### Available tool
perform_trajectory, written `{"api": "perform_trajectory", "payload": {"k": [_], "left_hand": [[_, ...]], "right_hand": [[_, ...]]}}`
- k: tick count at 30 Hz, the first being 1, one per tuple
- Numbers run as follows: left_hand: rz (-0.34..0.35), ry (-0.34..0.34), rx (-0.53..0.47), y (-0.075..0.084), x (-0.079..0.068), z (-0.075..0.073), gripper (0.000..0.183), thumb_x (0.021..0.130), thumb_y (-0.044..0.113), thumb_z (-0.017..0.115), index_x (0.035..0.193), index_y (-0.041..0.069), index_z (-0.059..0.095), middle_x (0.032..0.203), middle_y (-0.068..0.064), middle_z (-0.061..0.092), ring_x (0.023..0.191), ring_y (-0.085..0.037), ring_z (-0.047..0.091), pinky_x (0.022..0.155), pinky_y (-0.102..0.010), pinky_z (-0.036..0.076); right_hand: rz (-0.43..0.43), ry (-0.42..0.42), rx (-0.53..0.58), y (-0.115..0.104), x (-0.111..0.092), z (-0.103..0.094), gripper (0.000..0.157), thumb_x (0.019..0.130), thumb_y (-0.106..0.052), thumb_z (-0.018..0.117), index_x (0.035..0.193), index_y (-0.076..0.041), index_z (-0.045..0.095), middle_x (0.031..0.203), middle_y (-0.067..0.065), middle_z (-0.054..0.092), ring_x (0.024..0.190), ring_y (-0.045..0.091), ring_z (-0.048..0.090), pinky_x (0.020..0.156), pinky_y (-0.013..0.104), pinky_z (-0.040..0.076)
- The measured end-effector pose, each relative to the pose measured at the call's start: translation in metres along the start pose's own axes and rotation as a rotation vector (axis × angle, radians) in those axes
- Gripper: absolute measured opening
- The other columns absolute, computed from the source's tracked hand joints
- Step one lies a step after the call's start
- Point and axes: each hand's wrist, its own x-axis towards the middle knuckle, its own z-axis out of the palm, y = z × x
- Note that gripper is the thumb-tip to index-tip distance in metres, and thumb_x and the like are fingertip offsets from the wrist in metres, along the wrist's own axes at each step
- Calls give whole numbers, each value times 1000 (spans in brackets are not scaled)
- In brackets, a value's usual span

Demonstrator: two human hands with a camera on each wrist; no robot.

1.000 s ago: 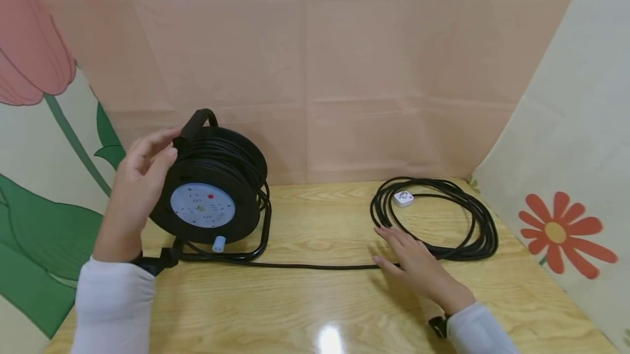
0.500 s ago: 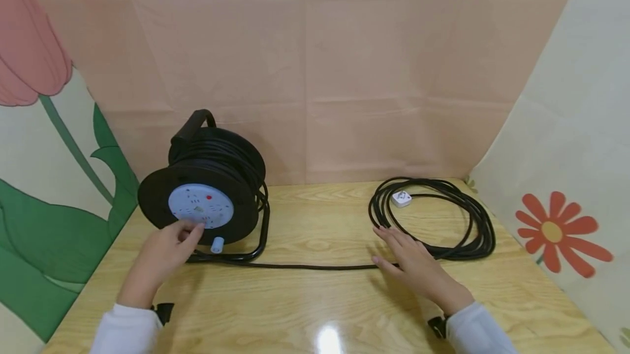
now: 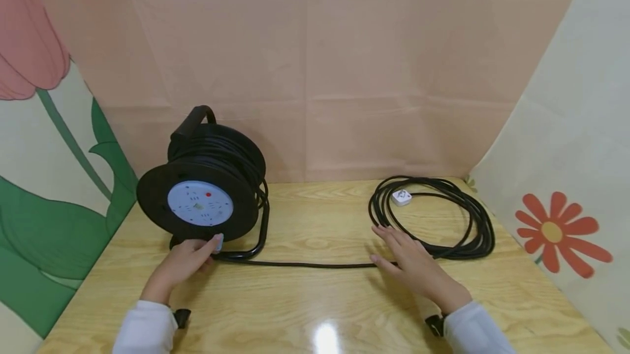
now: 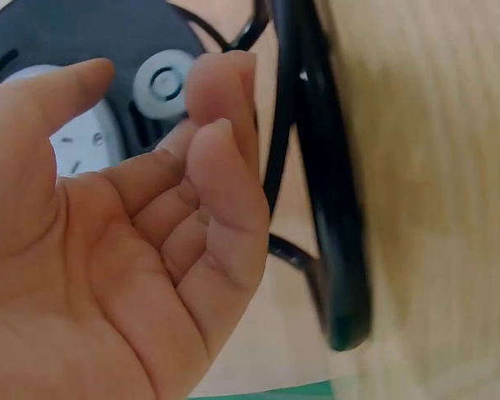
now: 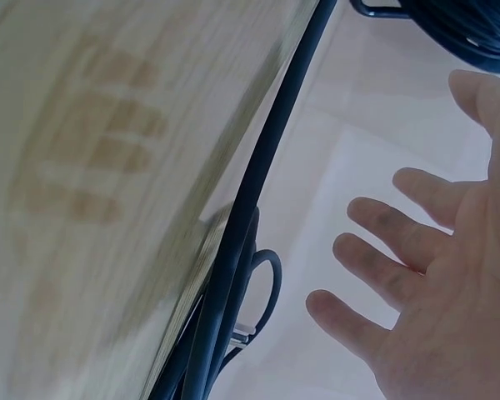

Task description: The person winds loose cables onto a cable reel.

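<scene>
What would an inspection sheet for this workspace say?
Surface: wood-grain table, reflecting a bright spot.
Job's things: black cable reel with pale blue socket panel.
Clutter: nothing seen.
Hands: left hand at the reel's pale blue winding knob, contact unclear; right hand spread above the table, near the cable coil.
Cables: coil at right, white plug inside; one strand leads from the reel.
Surroundings: pinkish backdrop, flower-printed side panels.

You have a wood-grain table (image 3: 295,310) carrying a black cable reel (image 3: 202,170) on its tubular frame (image 3: 264,228) at ten o'clock, coiled black cable (image 3: 482,228) at two, and one straight strand (image 3: 315,265) running from nine towards three.
</scene>
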Motion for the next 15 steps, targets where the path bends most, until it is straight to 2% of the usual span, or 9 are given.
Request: {"api": "perform_trajectory", "payload": {"k": [4, 6, 10, 12, 15], "left_hand": [[9, -16, -112, -3, 3, 9, 59, 104, 52, 46, 104, -1, 72, 81, -5, 69, 73, -18, 66, 66, -33, 54], [11, -17, -158, -4, 5, 14, 59, 105, 50, 45, 103, -3, 70, 80, -6, 68, 71, -18, 66, 64, -33, 55], [-2, -3, -221, -7, 8, 21, 57, 106, 48, 44, 100, -4, 68, 77, -5, 66, 68, -17, 64, 62, -31, 54], [-9, 3, -232, -8, 10, 23, 57, 107, 47, 43, 98, -4, 67, 75, -4, 66, 67, -16, 64, 61, -30, 53], [-12, 9, -241, -8, 12, 25, 56, 107, 46, 43, 96, -3, 66, 74, -4, 65, 65, -16, 63, 59, -30, 52]], "right_hand": [[-32, -11, 36, -5, 6, 1, 68, 100, -54, 55, 154, -17, 39, 151, 14, 45, 139, 39, 39, 105, 69, 29], [-53, -30, 44, -10, 12, 2, 67, 99, -55, 56, 151, -16, 44, 144, 10, 52, 133, 34, 47, 105, 64, 34], [-117, -114, 42, -22, 27, 7, 57, 98, -56, 56, 135, -13, 60, 117, 2, 67, 106, 21, 63, 89, 46, 51], [-138, -174, 42, -27, 34, 14, 50, 96, -54, 61, 125, -14, 67, 105, -3, 67, 94, 16, 64, 80, 39, 54], [-160, -241, 38, -32, 42, 23, 41, 91, -51, 70, 113, -17, 70, 99, -8, 63, 89, 11, 62, 77, 36, 53]]}}
